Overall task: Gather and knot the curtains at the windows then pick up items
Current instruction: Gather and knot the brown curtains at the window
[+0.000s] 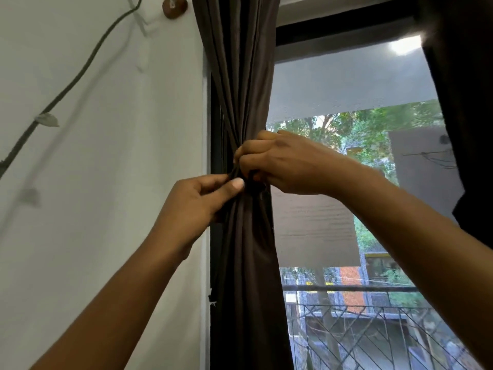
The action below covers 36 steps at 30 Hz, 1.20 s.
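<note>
Daylight comes into this corner of the room through a tall window (346, 84) set beside a pale wall (106, 169).

Nearest the camera, two bare forearms rise from the lower edge and meet at the dark brown curtain (248, 263). The left hand (197, 204) pinches a fold of the cloth between thumb and fingertips, right at the narrowest point of the bundle. The right hand (288, 164) sits just above and touches it, with its fingers curled round the gathered fabric.

The right hand probably clamps the gather so it cannot spread while the left works a fold or loose end through, so the knot looks to be in the making rather than done. Whether a separate tie is involved is hidden under the fingers.

The curtain hangs at the window's left edge against the frame. Its pleats draw in to a waist at the hands and flare again below.

Behind it on the wall runs a vine (80, 73) with pale leaves, and a wooden peg (174, 6) is fixed near the top. Further right, a second curtain (464, 129) darkens the window's other edge, though whether it is tied I cannot tell.

Beyond the mesh lie a railing (346, 288), trees (373, 134) and buildings.
</note>
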{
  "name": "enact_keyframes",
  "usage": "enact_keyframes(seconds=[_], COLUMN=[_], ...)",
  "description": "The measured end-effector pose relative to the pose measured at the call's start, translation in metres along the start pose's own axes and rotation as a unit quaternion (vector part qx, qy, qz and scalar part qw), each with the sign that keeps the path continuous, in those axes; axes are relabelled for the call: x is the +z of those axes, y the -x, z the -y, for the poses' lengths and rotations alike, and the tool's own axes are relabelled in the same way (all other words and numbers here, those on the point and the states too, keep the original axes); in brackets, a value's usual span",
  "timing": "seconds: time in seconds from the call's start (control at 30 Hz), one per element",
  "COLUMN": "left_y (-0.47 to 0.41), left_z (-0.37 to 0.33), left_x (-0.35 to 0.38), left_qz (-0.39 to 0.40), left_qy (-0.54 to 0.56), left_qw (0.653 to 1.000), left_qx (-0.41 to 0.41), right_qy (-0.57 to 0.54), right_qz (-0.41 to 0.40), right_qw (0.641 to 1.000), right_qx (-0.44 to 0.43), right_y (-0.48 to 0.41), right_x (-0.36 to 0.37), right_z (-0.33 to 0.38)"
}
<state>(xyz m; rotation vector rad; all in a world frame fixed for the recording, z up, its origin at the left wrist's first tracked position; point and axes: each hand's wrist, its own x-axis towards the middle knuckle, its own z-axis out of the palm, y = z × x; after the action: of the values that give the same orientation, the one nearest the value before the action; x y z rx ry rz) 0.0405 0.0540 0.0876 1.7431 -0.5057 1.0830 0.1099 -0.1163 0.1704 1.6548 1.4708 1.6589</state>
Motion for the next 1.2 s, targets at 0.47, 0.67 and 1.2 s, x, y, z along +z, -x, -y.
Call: enact_keyframes(seconds=[0.47, 0.67, 1.2], left_y=[0.035, 0.006, -0.041], left_z=[0.044, -0.003, -0.021], left_x=[-0.027, -0.05, 0.024], left_qz=[0.062, -0.025, 0.09], left_qy=[-0.122, -0.058, -0.276], left_qw=[0.984, 0.997, 0.938], left_qx=[-0.115, 0.043, 0.19], right_qy=[-0.036, -0.06, -0.212], right_qz=[-0.062, -0.064, -0.368], right_qw=[0.997, 0.995, 0.83], right_qx=[0.033, 0.043, 0.362], right_y=[0.02, 0.015, 0.062], right_x=[0.026, 0.029, 0.063], right_z=[0.002, 0.008, 0.064])
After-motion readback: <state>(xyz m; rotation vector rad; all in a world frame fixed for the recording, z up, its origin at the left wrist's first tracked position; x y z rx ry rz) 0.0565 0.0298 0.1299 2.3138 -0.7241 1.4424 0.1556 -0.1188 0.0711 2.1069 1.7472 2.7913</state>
